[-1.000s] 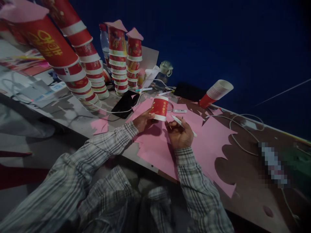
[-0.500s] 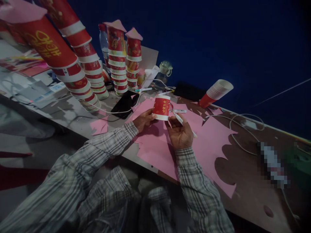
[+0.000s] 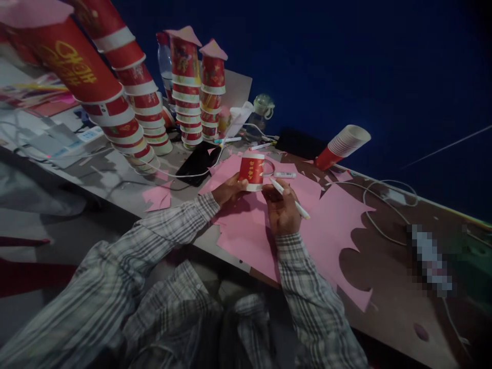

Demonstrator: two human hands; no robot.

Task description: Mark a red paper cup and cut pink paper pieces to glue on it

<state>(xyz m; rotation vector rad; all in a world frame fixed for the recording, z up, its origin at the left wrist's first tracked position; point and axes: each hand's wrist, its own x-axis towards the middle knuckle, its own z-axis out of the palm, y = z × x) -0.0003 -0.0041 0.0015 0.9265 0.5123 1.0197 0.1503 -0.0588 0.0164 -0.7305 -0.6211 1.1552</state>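
A red paper cup [image 3: 252, 171] with gold markings and white bands is held up over pink paper. My left hand [image 3: 229, 189] grips it at its lower left, fingers closed. Between the thumb and fingers of my right hand [image 3: 283, 209] lies a white marker pen [image 3: 289, 197], its upper end close to the cup's lower right edge. Under both hands spreads the cut pink paper [image 3: 246, 241]. Just behind the right hand lies a white pen cap or short marker [image 3: 285, 175], beside a roll of tape [image 3: 270, 167] partly hidden by the cup.
Towers of stacked red cups [image 3: 186, 92] with pink paper tops stand at the left and back. A nested stack of cups [image 3: 342, 146] leans at the right. A black phone [image 3: 198, 163], a white cable [image 3: 369, 197], a jar [image 3: 263, 110] and a blurred-out object [image 3: 430, 261] lie around.
The cup has turned in my left hand, its gold markings shifting leftward, and moved slightly left. My right hand has moved a little left with the marker, uncovering more of the tape roll.
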